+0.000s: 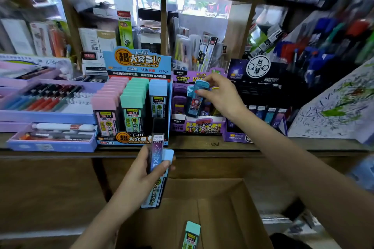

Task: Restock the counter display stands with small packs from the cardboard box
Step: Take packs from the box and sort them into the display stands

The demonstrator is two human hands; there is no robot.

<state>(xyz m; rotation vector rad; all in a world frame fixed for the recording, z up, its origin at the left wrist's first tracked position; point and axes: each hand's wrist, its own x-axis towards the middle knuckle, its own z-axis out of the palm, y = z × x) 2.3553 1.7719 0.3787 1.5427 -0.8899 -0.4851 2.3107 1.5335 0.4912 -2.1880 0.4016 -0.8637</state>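
While right hand [222, 97] pinches it, pack [196, 103] hangs (tilted).

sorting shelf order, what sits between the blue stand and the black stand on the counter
The purple stand, between the blue stand and the black stand in the head view; the right hand holds a blue pack over it.

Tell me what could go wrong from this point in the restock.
1. The right hand pinches the tilted blue pack only near its top over the purple Ultraman stand; it may slip or knock the packs standing there.
2. The left hand grips two packs at once, a dark constellation pack and a blue-capped pack; one could slide out towards the cardboard box.
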